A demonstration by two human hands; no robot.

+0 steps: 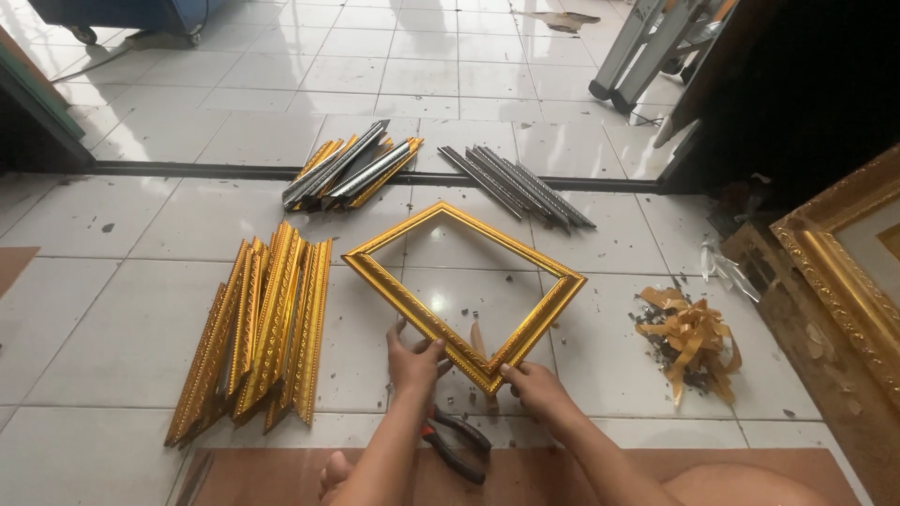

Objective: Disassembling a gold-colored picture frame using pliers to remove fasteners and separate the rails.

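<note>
Gold picture frame (464, 286) lies flat on the white tiled floor (141, 319), turned like a diamond, all four mitred sides joined, near corner pointing at the person

Left hand (413, 359) grasps the frame's near-left rail just above that corner, fingers wrapped over the moulding. Right hand (536, 384) grips the near-right rail just past the same corner, thumb on top. Both hands closed on the frame, corner sits between them

Pliers with red-and-black handles (457, 440) lie on the floor just below the hands, between the forearms, touching neither hand as far as I can tell. A thin wooden piece shows inside the frame near the corner, partly hidden, can't tell what it is

Left of the frame: stack of cut gold moulding lengths (258, 333), laid roughly parallel, just beside but apart from it. Beyond the frame, across the floor threshold: a bundle of gold-and-silver moulding offcuts (349, 169) and a bundle of dark grey strips (517, 183)

Right of the frame: tangled heap of gold ribbon-like scrap (692, 339) with dark debris around it. Far right edge: large ornate gold frame (839, 267), partly out of view. Small chips scattered on tiles near the hands
</note>
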